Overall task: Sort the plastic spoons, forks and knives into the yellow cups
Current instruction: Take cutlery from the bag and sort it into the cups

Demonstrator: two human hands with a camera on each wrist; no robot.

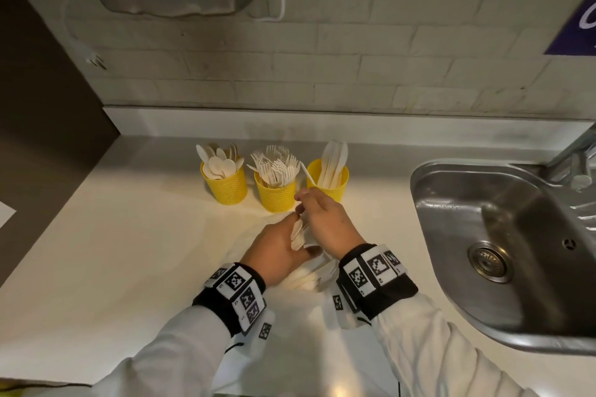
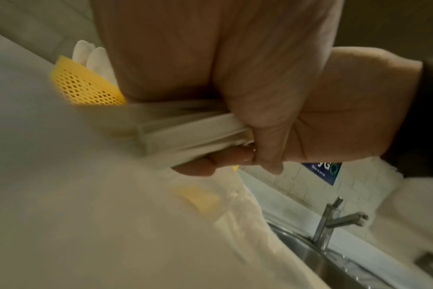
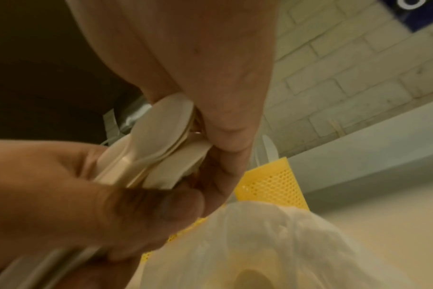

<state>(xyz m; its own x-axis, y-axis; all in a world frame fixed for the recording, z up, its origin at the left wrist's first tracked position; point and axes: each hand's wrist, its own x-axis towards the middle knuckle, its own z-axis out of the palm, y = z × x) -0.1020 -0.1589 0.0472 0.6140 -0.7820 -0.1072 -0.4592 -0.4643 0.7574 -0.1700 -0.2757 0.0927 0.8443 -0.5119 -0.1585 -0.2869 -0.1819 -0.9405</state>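
So we've got three yellow cups lined up at the back of the desk point(image 1: 129, 251): spoon cup point(image 1: 225, 185) on the left, fork cup point(image 1: 275, 192) in the middle, knife cup point(image 1: 329, 180) on the right, each already stuffed with its own kind. Our left hand point(image 1: 277, 255) is wrapped round a bundle of spoons point(image 3: 158, 154) just in front of the fork cup, above a crumpled plastic bag point(image 3: 260, 244). Our right hand point(image 1: 325, 222) is pinching a single white utensil point(image 1: 306, 175) that's angled up beside the knife cup, sink point(image 1: 503, 235) off to the right
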